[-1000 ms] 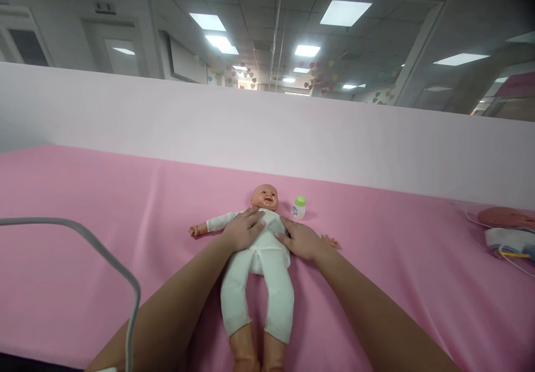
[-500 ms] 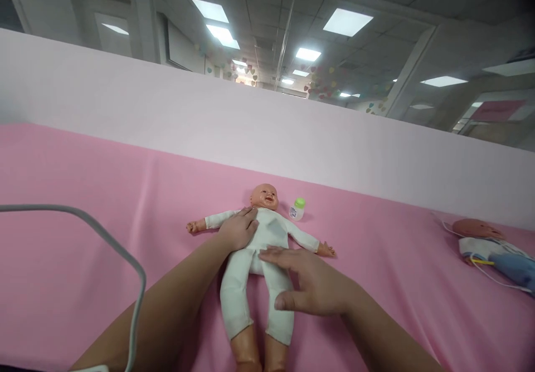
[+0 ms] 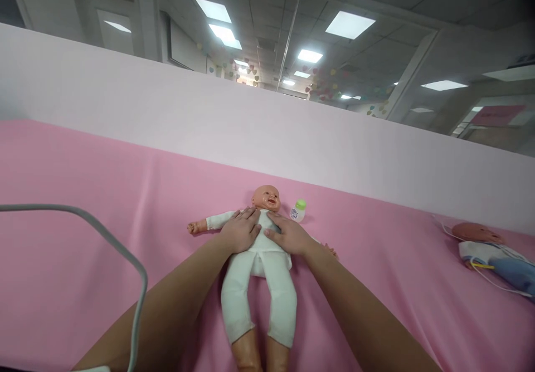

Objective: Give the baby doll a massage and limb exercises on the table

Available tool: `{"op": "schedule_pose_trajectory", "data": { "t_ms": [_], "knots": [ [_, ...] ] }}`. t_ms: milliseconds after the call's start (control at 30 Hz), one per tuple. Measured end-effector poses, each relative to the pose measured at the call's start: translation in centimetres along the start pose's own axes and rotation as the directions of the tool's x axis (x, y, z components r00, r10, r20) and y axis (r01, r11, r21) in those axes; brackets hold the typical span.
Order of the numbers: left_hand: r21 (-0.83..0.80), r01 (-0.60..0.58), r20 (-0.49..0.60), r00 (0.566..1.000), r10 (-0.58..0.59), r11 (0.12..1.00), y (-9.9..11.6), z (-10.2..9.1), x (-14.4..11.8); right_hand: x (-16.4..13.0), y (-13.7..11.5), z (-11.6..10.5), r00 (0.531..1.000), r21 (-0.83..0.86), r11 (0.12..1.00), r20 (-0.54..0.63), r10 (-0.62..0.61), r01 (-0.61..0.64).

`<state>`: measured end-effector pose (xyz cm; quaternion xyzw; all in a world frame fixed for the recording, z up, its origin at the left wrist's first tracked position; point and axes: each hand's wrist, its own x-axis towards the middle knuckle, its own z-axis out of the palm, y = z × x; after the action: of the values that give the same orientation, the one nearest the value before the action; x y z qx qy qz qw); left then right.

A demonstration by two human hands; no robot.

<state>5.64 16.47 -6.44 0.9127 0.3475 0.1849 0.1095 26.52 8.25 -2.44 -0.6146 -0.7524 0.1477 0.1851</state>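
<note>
A baby doll (image 3: pixel 259 283) in a white bodysuit lies on its back on the pink sheet (image 3: pixel 83 194), head away from me and arms spread out. My left hand (image 3: pixel 241 230) rests flat on the doll's chest, on the left side. My right hand (image 3: pixel 288 235) lies flat on the chest's right side, fingertips near the doll's neck. Both hands press on the cloth with fingers stretched out and hold nothing. A small bottle with a green cap (image 3: pixel 298 210) stands just right of the doll's head.
A second doll (image 3: pixel 489 249) with wires lies at the far right of the sheet. A grey cable (image 3: pixel 125 260) arcs across the lower left. A pale partition wall (image 3: pixel 251 132) runs along the far edge of the sheet.
My right hand, which had dropped back over the doll's hips, has moved up onto the chest again. My left hand stays on the chest. The view shifted slightly.
</note>
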Motion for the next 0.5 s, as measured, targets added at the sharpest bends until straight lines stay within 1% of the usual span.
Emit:
{"op": "schedule_pose_trajectory", "data": {
  "t_ms": [100, 200, 300, 400, 500],
  "knots": [
    [0.003, 0.014, 0.007, 1.000, -0.014, 1.000, 0.1, -0.1, 0.0, -0.5, 0.4, -0.1, 0.997, 0.017, 0.997, -0.019, 0.072, -0.071],
    [-0.003, 0.013, 0.019, 1.000, -0.013, 1.000, -0.1, -0.1, 0.0, -1.9, 1.0, -0.4, 0.992, 0.038, 0.991, -0.002, 0.127, -0.127],
    [-0.031, 0.034, 0.059, 0.998, -0.033, 0.999, -0.7, -0.4, 0.1, -3.8, 1.7, -0.5, 0.993, 0.036, 0.993, 0.031, 0.112, -0.113],
    [-0.060, 0.076, 0.096, 0.993, -0.070, 0.995, -1.1, -1.1, 0.2, -5.1, 2.5, 0.1, 0.996, -0.010, 0.997, 0.026, 0.083, -0.082],
    [-0.045, 0.066, 0.095, 0.994, -0.061, 0.997, -0.2, -2.2, -0.1, -5.5, 3.1, 0.9, 0.999, -0.042, 0.998, 0.003, 0.051, -0.051]
  ]
}}
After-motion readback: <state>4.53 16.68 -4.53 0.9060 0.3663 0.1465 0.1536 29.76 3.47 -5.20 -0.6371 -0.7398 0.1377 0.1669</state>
